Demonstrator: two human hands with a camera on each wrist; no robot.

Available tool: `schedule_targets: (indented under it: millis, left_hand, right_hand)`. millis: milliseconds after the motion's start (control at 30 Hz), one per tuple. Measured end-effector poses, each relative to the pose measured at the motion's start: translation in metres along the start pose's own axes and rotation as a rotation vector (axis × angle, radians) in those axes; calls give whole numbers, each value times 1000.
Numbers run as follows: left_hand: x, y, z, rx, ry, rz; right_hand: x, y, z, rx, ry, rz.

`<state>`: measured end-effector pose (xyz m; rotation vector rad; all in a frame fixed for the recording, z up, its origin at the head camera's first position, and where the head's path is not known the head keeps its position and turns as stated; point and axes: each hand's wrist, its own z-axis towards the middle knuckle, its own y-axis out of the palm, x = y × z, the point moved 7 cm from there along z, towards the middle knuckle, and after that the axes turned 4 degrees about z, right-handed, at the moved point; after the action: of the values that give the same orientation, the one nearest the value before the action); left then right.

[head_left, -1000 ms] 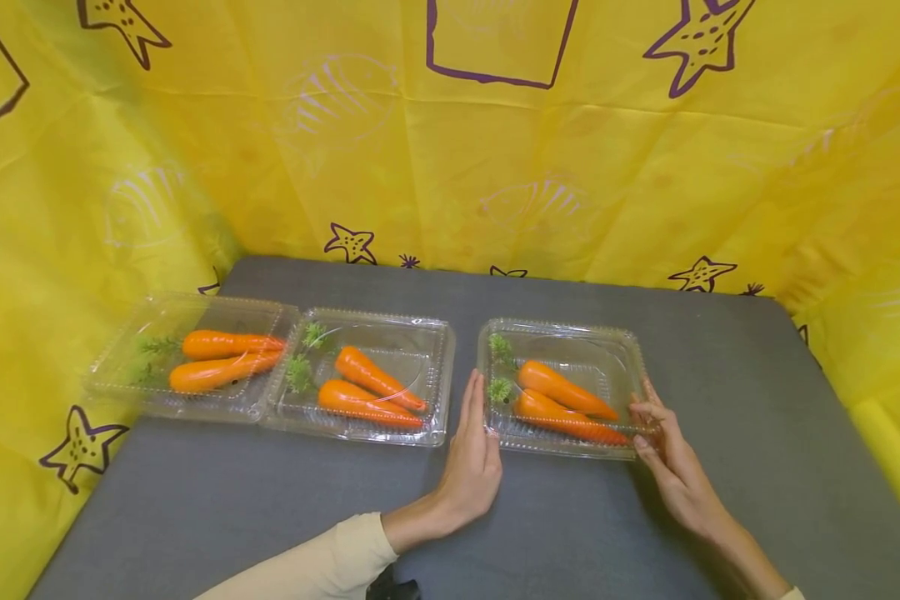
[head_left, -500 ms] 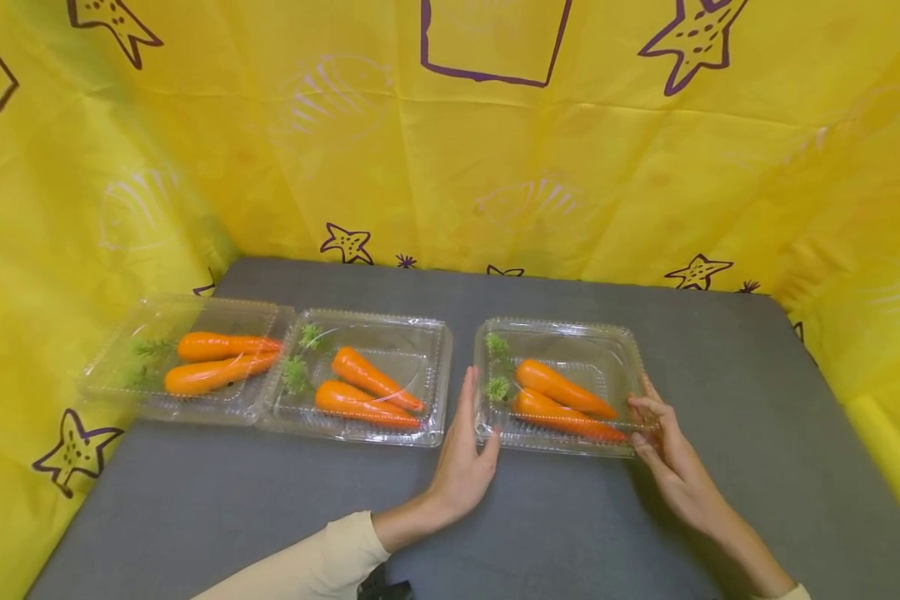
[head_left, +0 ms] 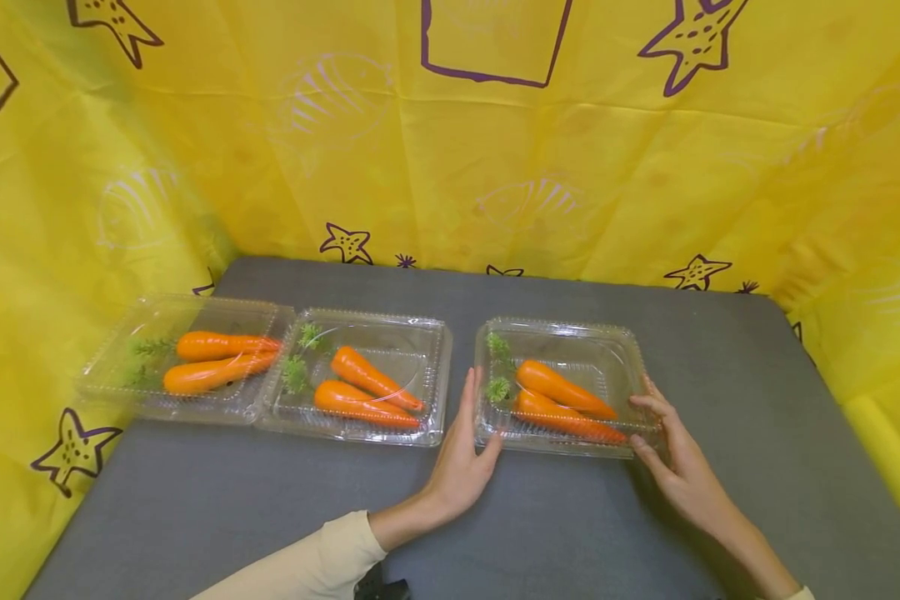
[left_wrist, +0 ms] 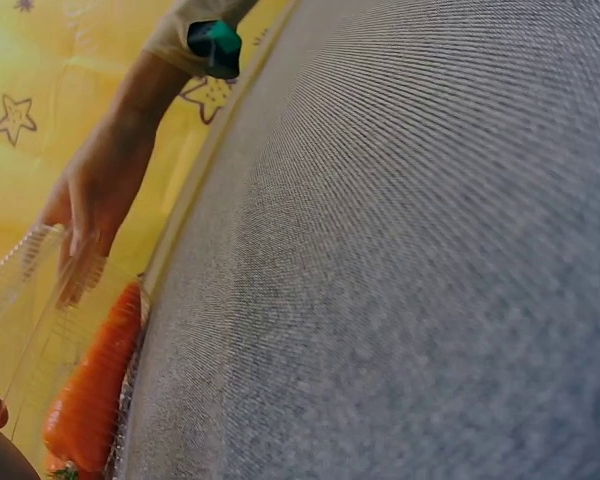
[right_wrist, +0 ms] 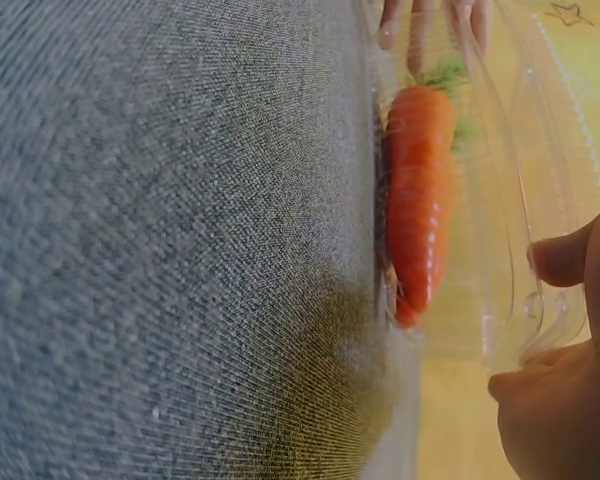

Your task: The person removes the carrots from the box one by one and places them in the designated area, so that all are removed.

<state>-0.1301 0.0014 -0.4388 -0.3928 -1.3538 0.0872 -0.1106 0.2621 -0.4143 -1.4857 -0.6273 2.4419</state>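
Just right of the centre of the head view, we see the clear container (head_left: 562,448) between two hands. The left hand (head_left: 456,477) stands with its fingers straight and together along the container's left end, its thumb by the near edge. The right hand (head_left: 678,454) grips the near corner at the other end, a finger bent over the edge and the thumb below. We judge that bracing both ends keeps the light plastic from twisting or sliding as it is squared up. The left fingers fit in the gap beside the middle container (head_left: 360,431), which we take to be why that gap matters.

The middle container and the left container (head_left: 168,406) meet at mid-left of the frame; we cannot tell whether their rims touch or overlap. With the handled one they make a rough row across the grey counter (head_left: 555,533), probably so the contents can be compared easily.

Counting, we find three containers and six carrots (head_left: 562,390), two in each. Every pair has its green tops (head_left: 498,389) toward the left of the frame, which suggests deliberate placing.
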Motion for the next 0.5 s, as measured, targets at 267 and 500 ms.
schedule_targets:
  millis: [267, 500]
  left_hand:
    - [-1, 0, -1, 5, -7, 21]
    - [0, 0, -1, 9, -15, 34]
  right_hand:
    - [-1, -5, 2, 10, 42, -47]
    - [-3, -8, 4, 8, 40, -80]
